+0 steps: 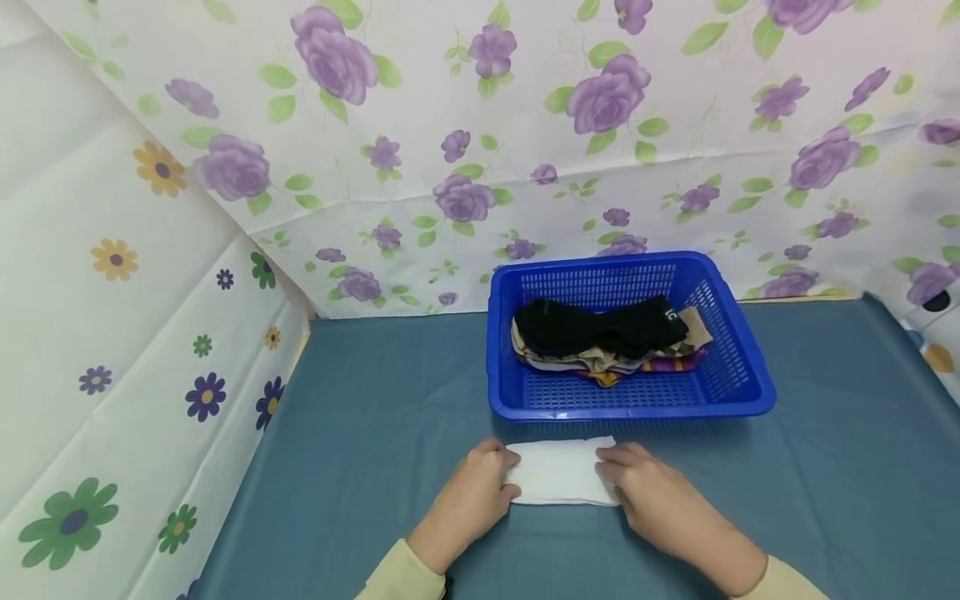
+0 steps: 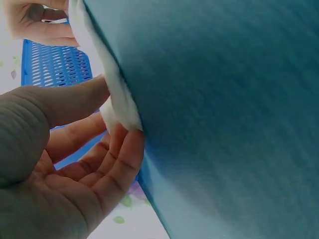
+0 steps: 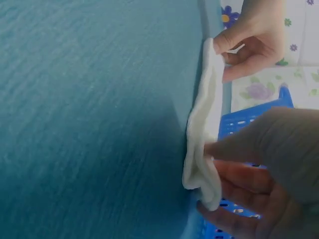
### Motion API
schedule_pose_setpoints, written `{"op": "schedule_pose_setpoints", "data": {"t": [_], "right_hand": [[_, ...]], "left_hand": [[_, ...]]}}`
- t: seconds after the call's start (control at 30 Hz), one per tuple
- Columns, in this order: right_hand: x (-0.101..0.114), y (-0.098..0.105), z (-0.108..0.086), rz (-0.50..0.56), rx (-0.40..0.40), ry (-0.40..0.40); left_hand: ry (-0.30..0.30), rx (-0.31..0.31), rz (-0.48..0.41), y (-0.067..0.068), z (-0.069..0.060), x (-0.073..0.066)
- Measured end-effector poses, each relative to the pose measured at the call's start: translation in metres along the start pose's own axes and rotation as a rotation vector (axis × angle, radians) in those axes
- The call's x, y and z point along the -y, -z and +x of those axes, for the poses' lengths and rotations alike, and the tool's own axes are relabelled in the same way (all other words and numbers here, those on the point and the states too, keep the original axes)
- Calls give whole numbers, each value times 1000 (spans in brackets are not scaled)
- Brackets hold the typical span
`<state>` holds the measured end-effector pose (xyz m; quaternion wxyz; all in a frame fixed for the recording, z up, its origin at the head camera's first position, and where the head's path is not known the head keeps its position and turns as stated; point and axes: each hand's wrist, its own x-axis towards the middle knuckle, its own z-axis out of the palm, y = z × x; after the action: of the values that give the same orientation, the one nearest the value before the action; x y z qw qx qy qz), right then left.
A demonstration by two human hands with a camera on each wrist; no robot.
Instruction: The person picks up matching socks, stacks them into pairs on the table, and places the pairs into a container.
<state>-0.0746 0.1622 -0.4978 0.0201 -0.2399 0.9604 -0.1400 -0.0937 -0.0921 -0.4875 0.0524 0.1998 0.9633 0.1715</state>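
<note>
A folded white cloth [image 1: 562, 472] lies flat on the blue-green table cover, just in front of the basket. My left hand [image 1: 483, 490] holds its left end; in the left wrist view the thumb [image 2: 89, 97] is on the near edge and the fingers reach the cloth's end. At the opposite end, my right hand [image 1: 651, 497] grips the cloth between thumb and fingers. Seen from the right wrist, the white cloth [image 3: 204, 119] shows several soft layers along its edge. Its underside is hidden.
Behind the cloth stands a blue plastic basket [image 1: 630, 412] with a pile of folded fabric items, a black one [image 1: 600, 327] on top. Flower-printed sheets [image 1: 420, 175] hang along the back and left of the table cover [image 1: 375, 400].
</note>
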Motion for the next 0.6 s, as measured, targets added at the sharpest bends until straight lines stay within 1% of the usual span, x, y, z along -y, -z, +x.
{"op": "schedule_pose_setpoints", "data": {"t": [0.07, 0.1, 0.17, 0.2, 0.27, 0.33, 0.4, 0.47, 0.53, 0.6], "right_hand": [[-1, 3, 0, 37, -42, 7], [-2, 6, 1, 52, -64, 5], [-2, 9, 2, 71, -102, -14], [-1, 11, 2, 83, -116, -43], [-1, 14, 3, 109, -129, -121], [-1, 16, 4, 143, -115, -217], [-3, 16, 6, 169, -81, -308], [-5, 15, 7, 182, -40, -372], [-6, 14, 8, 186, -3, -415], [-7, 12, 8, 187, 21, -442]], "left_hand": [[-10, -38, 1, 4, 0, -1], [-16, -64, 0, 6, 0, -1], [-7, -128, -14, 9, 0, -1], [5, -167, -20, 11, 1, 0], [42, -225, -28, 13, 2, 2], [98, -251, -42, 13, 3, 5], [160, -245, -52, 11, 5, 7], [216, -208, -59, 8, 7, 9], [250, -173, -64, 4, 8, 9], [262, -152, -68, 1, 9, 10]]}}
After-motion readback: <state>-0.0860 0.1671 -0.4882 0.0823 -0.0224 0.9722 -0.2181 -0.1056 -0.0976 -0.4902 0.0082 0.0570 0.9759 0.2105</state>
